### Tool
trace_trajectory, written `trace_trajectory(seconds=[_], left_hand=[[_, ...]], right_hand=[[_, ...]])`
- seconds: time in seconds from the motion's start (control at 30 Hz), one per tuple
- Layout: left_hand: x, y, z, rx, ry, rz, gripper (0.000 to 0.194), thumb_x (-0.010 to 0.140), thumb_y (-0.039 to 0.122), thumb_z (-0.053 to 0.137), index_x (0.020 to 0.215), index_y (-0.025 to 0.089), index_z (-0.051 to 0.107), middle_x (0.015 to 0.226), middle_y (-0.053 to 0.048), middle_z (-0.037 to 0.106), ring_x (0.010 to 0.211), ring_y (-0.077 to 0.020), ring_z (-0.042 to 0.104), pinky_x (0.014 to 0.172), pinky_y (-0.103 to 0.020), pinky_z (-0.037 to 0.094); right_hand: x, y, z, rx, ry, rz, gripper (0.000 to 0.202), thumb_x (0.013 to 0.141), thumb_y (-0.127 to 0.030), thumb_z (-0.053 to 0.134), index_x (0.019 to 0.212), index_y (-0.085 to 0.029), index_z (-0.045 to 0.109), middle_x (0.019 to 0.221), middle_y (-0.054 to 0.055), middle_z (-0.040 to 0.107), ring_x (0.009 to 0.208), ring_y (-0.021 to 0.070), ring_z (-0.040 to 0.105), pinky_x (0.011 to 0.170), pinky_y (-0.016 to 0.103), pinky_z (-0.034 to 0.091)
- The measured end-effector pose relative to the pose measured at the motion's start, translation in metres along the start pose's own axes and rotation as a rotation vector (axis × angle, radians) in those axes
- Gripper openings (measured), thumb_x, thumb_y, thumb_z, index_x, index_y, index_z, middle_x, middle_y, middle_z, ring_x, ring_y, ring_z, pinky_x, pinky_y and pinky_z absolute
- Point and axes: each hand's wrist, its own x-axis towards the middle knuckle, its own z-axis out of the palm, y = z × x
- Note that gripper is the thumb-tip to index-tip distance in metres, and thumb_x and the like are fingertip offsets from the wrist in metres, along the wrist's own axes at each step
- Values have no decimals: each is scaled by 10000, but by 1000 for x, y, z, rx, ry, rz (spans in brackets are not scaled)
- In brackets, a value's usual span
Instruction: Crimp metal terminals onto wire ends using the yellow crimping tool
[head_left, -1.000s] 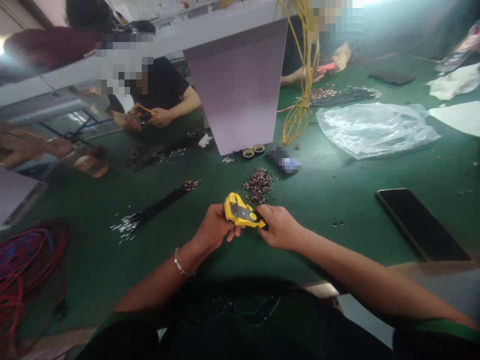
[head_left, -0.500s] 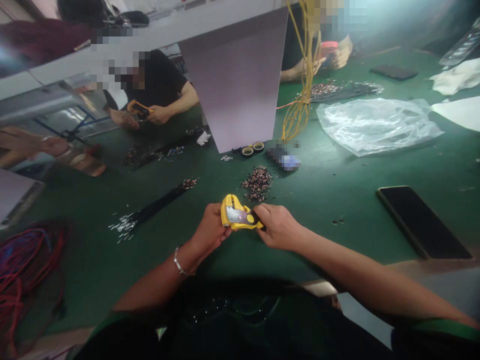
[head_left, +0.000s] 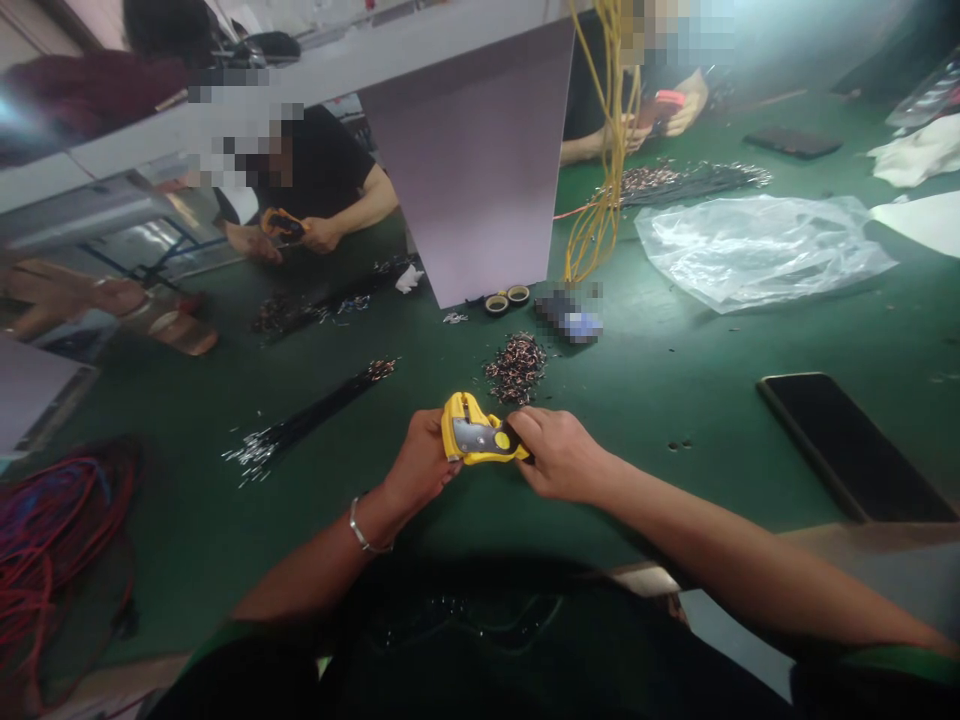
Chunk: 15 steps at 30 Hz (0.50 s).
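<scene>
My right hand (head_left: pixel 564 455) is wrapped round the handles of a yellow wire stripper (head_left: pixel 478 437), whose grey plate and jaw end face left. Close against that jaw end, my left hand (head_left: pixel 417 462) has its fingers pressed together. What they hold, if anything, is hidden behind the tool. Just beyond the stripper lies a heap of short cut bits with coppery ends (head_left: pixel 516 366). To the left, a bundle of black wires (head_left: pixel 315 418) has bare silvery ends at the near side and coppery ends at the far side.
A dark phone (head_left: pixel 855 445) lies at right, a clear plastic bag (head_left: pixel 765 250) behind it. Tape rolls (head_left: pixel 496 303) sit by a pale upright panel (head_left: pixel 469 180). Yellow wires (head_left: pixel 598 210) hang down. Red and blue cables (head_left: pixel 60 540) coil at left. Co-workers' hands (head_left: pixel 319 235) hold tools across the table.
My hands and the wire stripper stay almost in place, with the view shifting slightly. Across the table, a co-worker's orange-handled tool has tilted a little.
</scene>
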Motion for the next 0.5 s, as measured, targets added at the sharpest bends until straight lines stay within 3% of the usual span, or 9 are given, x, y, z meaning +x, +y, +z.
trace_trajectory(seconds=[0.5], left_hand=[[0, 2, -1, -1, -1, -2, 202, 611, 199, 645, 496, 158, 484, 391, 78, 386, 344, -20, 289, 351, -166, 199]], right_hand=[[2, 0, -4, 7, 2, -21, 218, 677, -154, 472, 894, -163, 469, 781, 71, 551, 674, 196, 475, 584, 297, 314]])
